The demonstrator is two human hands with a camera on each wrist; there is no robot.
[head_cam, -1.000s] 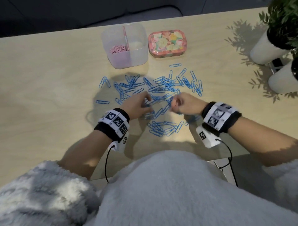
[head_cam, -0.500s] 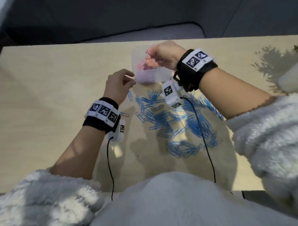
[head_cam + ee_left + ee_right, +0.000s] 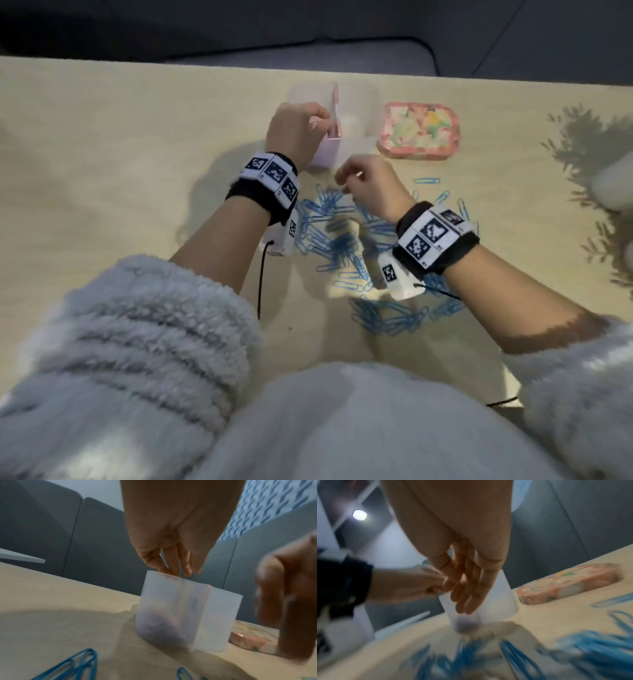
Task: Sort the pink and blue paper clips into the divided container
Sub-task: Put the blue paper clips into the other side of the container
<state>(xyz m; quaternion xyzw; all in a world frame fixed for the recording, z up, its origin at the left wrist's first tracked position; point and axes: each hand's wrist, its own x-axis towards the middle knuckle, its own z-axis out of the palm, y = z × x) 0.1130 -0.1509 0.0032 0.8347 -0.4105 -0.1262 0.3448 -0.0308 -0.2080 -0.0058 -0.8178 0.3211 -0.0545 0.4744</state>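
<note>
The translucent divided container (image 3: 358, 113) stands at the far middle of the table, with pink clips (image 3: 157, 627) blurred in its left compartment. My left hand (image 3: 298, 133) hovers over that compartment. Its fingers (image 3: 173, 569) point straight down at the rim, and no clip shows between them. My right hand (image 3: 346, 181) hangs just in front of the container (image 3: 501, 599), fingers (image 3: 471, 601) relaxed and empty, above the blue clips (image 3: 329, 236). Those blue clips (image 3: 590, 649) lie scattered between the container and my body.
A pink floral tin (image 3: 418, 130) sits right of the container. A white plant pot (image 3: 613, 185) stands at the table's right edge, casting leaf shadows. Wrist-camera cables trail toward my body. Bare tabletop (image 3: 120, 171) lies left of the clips.
My right hand has drawn back from over the container to just in front of it. My left hand has moved from the container's near-left corner to above its left compartment.
</note>
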